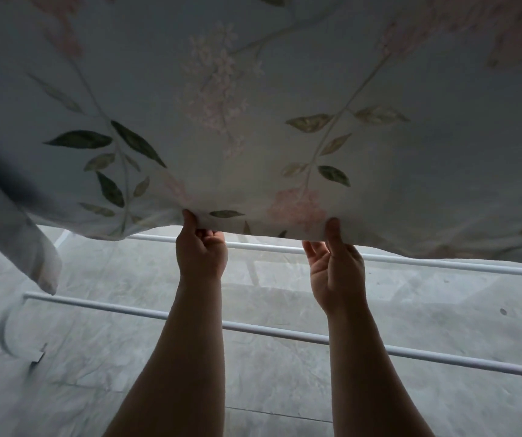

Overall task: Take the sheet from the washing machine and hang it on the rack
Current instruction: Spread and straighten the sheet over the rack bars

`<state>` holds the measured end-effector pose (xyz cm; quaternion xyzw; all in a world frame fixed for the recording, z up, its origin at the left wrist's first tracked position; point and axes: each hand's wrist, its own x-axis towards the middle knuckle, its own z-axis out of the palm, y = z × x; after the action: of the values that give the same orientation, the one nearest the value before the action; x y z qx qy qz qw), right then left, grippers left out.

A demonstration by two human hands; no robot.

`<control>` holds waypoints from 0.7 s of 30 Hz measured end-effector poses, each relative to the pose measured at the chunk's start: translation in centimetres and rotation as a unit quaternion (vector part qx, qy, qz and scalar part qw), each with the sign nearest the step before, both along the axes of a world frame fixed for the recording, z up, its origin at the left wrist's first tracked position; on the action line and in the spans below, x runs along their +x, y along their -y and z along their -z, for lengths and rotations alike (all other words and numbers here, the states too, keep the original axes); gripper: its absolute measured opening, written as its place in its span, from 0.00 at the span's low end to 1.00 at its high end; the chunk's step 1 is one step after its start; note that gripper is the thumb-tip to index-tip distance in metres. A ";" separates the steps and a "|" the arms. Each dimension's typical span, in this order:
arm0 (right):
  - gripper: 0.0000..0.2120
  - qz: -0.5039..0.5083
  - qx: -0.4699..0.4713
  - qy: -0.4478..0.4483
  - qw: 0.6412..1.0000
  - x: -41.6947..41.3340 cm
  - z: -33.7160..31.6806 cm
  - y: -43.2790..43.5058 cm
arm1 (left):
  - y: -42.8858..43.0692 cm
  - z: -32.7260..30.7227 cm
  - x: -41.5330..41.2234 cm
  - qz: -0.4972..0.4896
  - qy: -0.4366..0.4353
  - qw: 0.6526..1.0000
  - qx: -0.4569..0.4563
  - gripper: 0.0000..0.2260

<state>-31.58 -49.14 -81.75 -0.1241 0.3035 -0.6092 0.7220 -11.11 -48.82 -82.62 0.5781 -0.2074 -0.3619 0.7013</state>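
Left hand and right hand pinch floral sheet above tubular rack.

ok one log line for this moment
stage: hanging | left hand: grips sheet edge | right hand: pinches sheet edge | rack: below hands

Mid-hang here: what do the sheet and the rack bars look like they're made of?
Sheet: thin woven fabric, probably cotton, matte, floral-printed; light shows through it, and it puckers where the left hand and right hand pinch it. Rack bars: smooth white rods, likely coated metal; plastic is possible.
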 end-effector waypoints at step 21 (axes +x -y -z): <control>0.12 -0.025 0.027 -0.097 0.995 7.2 -0.4 -1.5 | -1.1 -1.9 13.9 0.063 -0.384 0.897 -0.210 0.05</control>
<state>-24.35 -47.69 -81.38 -0.1703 0.3854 -0.5677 0.7073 2.82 -47.72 -80.76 0.2196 -0.0293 -0.5468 0.8074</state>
